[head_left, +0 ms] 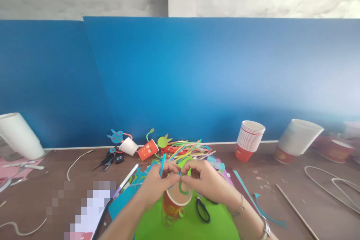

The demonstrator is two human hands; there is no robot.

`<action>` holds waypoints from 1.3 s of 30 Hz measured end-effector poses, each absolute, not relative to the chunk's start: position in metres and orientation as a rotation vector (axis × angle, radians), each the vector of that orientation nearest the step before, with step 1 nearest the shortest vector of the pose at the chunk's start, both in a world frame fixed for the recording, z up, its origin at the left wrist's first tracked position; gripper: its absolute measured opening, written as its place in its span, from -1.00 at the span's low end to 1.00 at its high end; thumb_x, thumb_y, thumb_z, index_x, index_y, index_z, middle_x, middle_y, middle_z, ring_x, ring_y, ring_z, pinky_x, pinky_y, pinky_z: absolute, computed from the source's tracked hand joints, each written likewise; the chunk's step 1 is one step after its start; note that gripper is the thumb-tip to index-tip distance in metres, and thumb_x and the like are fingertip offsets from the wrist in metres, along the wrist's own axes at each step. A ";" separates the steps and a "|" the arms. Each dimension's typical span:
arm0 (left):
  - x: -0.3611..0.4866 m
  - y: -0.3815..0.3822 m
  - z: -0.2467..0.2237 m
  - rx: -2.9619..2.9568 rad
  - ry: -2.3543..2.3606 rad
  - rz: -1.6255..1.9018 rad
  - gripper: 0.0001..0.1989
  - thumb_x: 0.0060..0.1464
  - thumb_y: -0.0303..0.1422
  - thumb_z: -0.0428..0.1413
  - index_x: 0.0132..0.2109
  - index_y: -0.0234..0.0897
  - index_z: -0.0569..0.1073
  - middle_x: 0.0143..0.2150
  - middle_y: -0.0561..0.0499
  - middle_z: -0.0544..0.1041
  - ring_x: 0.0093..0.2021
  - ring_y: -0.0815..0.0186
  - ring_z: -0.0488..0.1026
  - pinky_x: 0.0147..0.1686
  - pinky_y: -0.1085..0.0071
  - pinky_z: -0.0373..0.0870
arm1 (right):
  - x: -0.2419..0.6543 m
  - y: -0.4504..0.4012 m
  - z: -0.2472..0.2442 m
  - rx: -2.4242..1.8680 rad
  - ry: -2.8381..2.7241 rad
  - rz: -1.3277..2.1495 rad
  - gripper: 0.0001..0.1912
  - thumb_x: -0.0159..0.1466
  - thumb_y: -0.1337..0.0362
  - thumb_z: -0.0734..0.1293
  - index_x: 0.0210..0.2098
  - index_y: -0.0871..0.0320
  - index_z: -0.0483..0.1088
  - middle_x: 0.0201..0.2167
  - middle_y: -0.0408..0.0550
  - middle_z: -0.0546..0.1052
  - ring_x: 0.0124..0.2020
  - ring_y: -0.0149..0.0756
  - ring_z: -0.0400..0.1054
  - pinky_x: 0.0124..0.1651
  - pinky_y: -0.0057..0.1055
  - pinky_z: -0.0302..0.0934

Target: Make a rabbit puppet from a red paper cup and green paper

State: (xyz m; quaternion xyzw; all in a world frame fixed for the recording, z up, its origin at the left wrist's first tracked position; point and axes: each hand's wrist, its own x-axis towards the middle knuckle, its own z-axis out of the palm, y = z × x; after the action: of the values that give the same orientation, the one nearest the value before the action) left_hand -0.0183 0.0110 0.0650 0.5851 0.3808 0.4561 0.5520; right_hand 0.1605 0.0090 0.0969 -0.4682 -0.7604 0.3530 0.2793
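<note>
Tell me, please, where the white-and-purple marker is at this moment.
In the head view, the white-and-purple marker lies left of the person's left hand, near the left edge of the blue paper sheet.

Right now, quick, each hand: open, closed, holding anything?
Left hand: closed in a pinch, blue strip alongside; what it grips is hidden.
Right hand: closed, fingertips by the green curl; can't tell whether it's held.
</note>
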 end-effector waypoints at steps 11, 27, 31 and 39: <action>-0.018 0.010 0.065 1.476 1.000 1.131 -0.90 -0.11 -0.33 0.20 -0.45 -0.28 0.49 -0.12 -0.13 0.43 -0.07 0.09 0.38 -0.10 0.31 0.27 | 0.153 0.009 0.092 -1.282 -1.956 0.945 -0.94 0.15 0.29 0.30 -0.41 0.14 0.40 -0.65 -0.22 0.38 -0.63 -0.46 0.12 -0.60 -0.55 -0.05; -0.018 0.010 0.069 1.536 1.018 1.038 -0.91 -0.09 -0.39 0.16 -0.50 -0.26 0.42 -0.29 -0.02 0.47 -0.23 0.21 0.40 -0.22 0.38 0.29 | 0.140 0.013 0.073 -1.084 -1.938 0.662 -0.89 0.19 0.38 0.24 -0.45 0.15 0.36 -0.54 -0.17 0.38 -0.51 -0.40 0.20 -0.44 -0.49 0.08; -0.021 0.009 0.071 1.591 1.036 1.038 -0.89 -0.09 -0.43 0.15 -0.54 -0.24 0.43 -0.30 -0.02 0.51 -0.20 0.19 0.42 -0.16 0.37 0.26 | 0.142 0.017 0.070 -1.052 -1.891 0.805 -0.89 0.21 0.34 0.24 -0.44 0.17 0.36 -0.54 -0.18 0.38 -0.50 -0.41 0.22 -0.43 -0.50 0.11; -0.020 0.015 0.070 1.557 1.222 1.208 -0.87 -0.10 -0.37 0.14 -0.56 -0.25 0.47 -0.28 -0.08 0.50 -0.16 0.11 0.43 -0.17 0.31 0.31 | 0.141 0.015 0.072 -1.171 -1.809 0.580 -0.85 0.22 0.27 0.28 -0.21 0.13 0.37 -0.33 -0.07 0.46 -0.35 -0.29 0.31 -0.34 -0.42 0.18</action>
State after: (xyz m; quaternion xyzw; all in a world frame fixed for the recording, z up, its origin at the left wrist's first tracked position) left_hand -0.0200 0.0148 0.0704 0.6154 0.4830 0.4775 0.4000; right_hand 0.1413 0.0153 0.0716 -0.4714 -0.7282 0.2334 0.4392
